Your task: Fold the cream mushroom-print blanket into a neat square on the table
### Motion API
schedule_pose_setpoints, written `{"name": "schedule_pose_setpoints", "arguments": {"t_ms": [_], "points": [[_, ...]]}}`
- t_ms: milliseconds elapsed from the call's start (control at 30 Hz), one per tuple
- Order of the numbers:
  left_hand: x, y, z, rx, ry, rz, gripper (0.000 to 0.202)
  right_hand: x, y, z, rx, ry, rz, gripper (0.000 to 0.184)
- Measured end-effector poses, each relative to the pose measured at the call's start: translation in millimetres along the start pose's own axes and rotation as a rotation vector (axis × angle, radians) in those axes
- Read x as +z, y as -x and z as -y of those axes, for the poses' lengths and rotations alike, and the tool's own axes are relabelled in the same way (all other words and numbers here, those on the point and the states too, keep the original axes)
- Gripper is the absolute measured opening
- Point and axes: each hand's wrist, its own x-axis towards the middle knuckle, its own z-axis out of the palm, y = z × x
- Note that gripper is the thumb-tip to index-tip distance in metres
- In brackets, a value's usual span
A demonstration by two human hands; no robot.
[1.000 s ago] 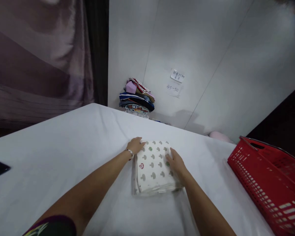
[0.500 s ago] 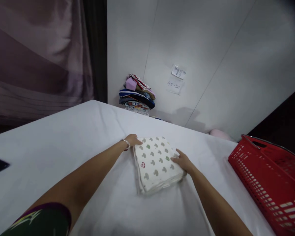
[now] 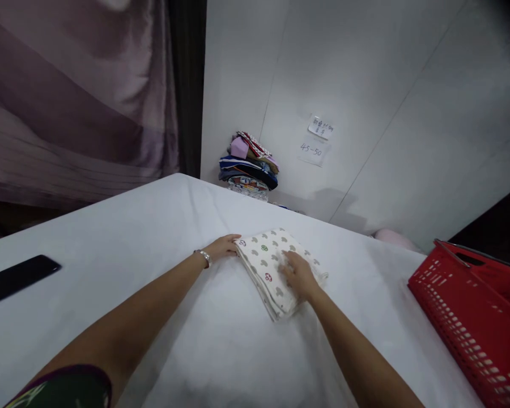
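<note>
A folded white cloth (image 3: 261, 263) with grey, green and red mushroom prints lies on the white-covered table. My left hand (image 3: 224, 247), a bracelet at its wrist, is at the cloth's far left corner. Its fingers are stretched out and touch the edge there. Across the cloth's right part rests my right hand (image 3: 298, 275), fingers apart and slightly blurred, pressing on the printed top. The cloth's layers show along its left and near edges; part of its right side is hidden under my right hand.
To the right stands a red plastic basket (image 3: 454, 317) with a metal handle. A black phone (image 3: 21, 277) lies at the left. Beyond the table's far edge is a stack of folded clothes (image 3: 249, 167) against the wall, below paper notes (image 3: 312, 148). A curtain (image 3: 76, 102) hangs at the left.
The cloth has turned on the table. My right hand has moved from its right edge onto its top, and my left hand has loosened at the corner. The view has shifted left.
</note>
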Motion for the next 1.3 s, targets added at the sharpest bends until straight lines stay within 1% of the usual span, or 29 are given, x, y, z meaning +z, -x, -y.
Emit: {"name": "schedule_pose_setpoints", "arguments": {"t_ms": [67,133,233,333,500,733,833,933,967,1033,1133,1200,1300], "points": [[1.1,2,7,0.057,-0.006,0.007,0.058,10,14,10,-0.019,-0.027,0.062,0.049],[5.7,1,14,0.104,-0.038,-0.02,0.059,17,22,15,-0.027,-0.02,0.092,0.049],[13.7,-3,19,0.136,-0.107,-0.103,0.055,18,24,17,-0.015,-0.011,0.12,0.048],[17.6,-6,20,0.149,-0.168,-0.168,0.046,16,24,16,0.0,-0.029,0.16,0.049],[13.9,-5,17,0.184,-0.239,-0.234,0.037,20,33,17,-0.051,0.059,0.114,0.049],[9.1,-8,18,0.208,-0.286,-0.237,0.035,23,34,17,-0.061,0.112,0.11,0.049],[9.6,-6,18,0.219,-0.311,-0.24,0.035,19,31,18,-0.042,0.096,0.136,0.05],[10.7,-2,19,0.233,-0.339,-0.251,0.035,12,30,27,-0.015,0.038,0.156,0.053],[11.2,0,19,0.234,-0.347,-0.255,0.036,11,30,32,-0.025,0.021,0.145,0.054],[12.5,3,18,0.232,-0.36,-0.261,0.036,12,32,42,-0.093,0.01,0.141,0.054],[14.0,4,17,0.22,-0.381,-0.268,0.036,19,36,53,-0.201,0.059,0.186,0.059],[13.7,2,15,0.211,-0.404,-0.273,0.036,25,38,55,-0.22,0.099,0.188,0.065],[10.9,0,13,0.208,-0.44,-0.269,0.035,29,39,54,-0.232,0.117,0.172,0.067]]}}
